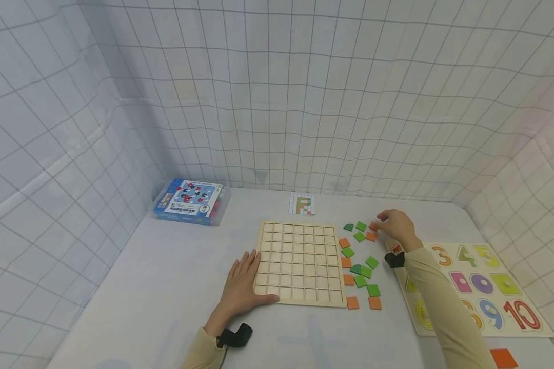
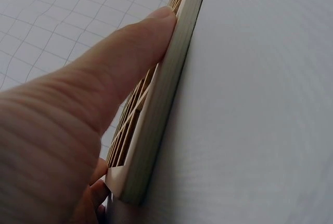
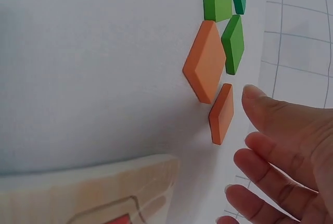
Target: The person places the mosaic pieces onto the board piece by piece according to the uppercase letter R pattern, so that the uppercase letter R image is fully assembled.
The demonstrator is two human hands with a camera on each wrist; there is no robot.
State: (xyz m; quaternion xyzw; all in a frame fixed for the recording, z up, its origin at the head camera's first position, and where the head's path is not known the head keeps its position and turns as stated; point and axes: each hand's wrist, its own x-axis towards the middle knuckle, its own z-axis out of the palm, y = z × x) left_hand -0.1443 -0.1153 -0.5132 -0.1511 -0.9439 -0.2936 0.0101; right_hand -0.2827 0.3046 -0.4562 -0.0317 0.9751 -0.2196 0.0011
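A square wooden grid board (image 1: 300, 264) lies on the table, its cells bare. My left hand (image 1: 243, 287) rests at its near left corner, fingers spread along the left side. In the left wrist view the thumb (image 2: 151, 31) lies on the board's near edge. At the far right, my right hand (image 1: 398, 228) hovers beside a small orange square tile (image 3: 222, 114). Thumb and fingers stand apart there, with nothing between them. Another orange tile (image 3: 205, 65) and green square tiles (image 3: 233, 44) lie close by, with a dark green quarter-round piece (image 1: 348, 227) beyond.
Several more orange and green tiles (image 1: 360, 281) lie along the board's right side. A number puzzle board (image 1: 448, 279) sits under the right forearm. A small pattern card (image 1: 301, 204) lies behind the grid, and a boxed molecule set (image 1: 191, 201) stands at back left.
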